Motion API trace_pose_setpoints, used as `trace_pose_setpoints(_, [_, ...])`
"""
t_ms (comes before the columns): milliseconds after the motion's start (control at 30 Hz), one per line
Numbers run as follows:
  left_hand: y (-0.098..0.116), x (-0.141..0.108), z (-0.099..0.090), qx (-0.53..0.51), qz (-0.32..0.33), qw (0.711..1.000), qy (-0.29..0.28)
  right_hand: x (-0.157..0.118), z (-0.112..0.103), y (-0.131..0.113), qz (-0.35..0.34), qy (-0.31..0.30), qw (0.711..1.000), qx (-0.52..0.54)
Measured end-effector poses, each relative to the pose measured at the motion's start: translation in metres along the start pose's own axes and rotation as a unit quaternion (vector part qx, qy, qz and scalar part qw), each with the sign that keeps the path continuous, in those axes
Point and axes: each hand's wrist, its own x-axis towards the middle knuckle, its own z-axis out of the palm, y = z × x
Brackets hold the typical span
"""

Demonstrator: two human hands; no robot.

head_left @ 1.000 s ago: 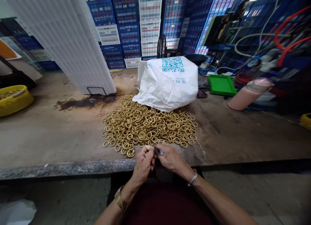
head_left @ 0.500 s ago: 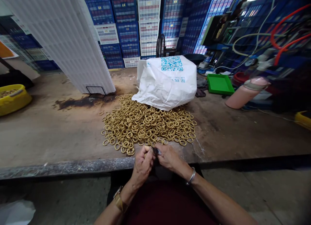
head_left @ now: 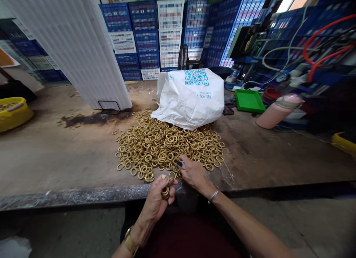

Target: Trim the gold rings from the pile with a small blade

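A broad heap of brass-coloured rings [head_left: 167, 143] lies on the workbench in front of me. My left hand [head_left: 160, 195], at the bench's front edge, has its fingers closed around several brass rings [head_left: 165, 193]. One more ring shows at its fingertips. My right hand [head_left: 193, 172] reaches over the near side of the heap. It grips a small dark tool with a grey part [head_left: 180, 163], perhaps a blade or file; its exact kind cannot be made out. The tool's dark tip points left, over the rings.
A white sack [head_left: 191, 102] with blue print lies behind the heap. A tall white corrugated panel [head_left: 80, 50] leans at left, beyond a yellow basin [head_left: 16, 117]. At right are a green tray [head_left: 249, 101] and a pink bottle [head_left: 275, 115]. Stacked crates [head_left: 144, 39] line the back.
My hands have moved apart. The left came down toward me with its rings, now turned so they show. The right shifted forward over the heap with the dark tool.
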Motion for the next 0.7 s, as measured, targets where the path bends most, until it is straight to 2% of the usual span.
trace_pose_setpoints(133, [0.0, 0.001, -0.007, -0.058, -0.038, 0.997, -0.019, 0.007, 0.003, -0.008, 0.022, -0.029, 0.999, -0.039])
trace_pose_setpoints(267, [-0.004, 0.006, -0.016, -0.119, -0.065, 0.991, -0.013, 0.013, 0.008, -0.006, 0.041, -0.023, 0.998, -0.034])
trace_pose_setpoints(500, [-0.008, 0.016, -0.02, -0.164, -0.08, 0.983, 0.037, 0.017, 0.015, 0.0, 0.039, 0.037, 0.998, 0.043])
trace_pose_setpoints(600, [-0.005, 0.018, -0.018, -0.144, -0.074, 0.986, 0.044, 0.016, 0.017, 0.003, 0.012, 0.076, 0.994, 0.08])
trace_pose_setpoints(700, [0.0, 0.018, -0.014, -0.092, -0.054, 0.994, 0.027, 0.014, 0.012, 0.004, -0.008, 0.108, 0.985, 0.132])
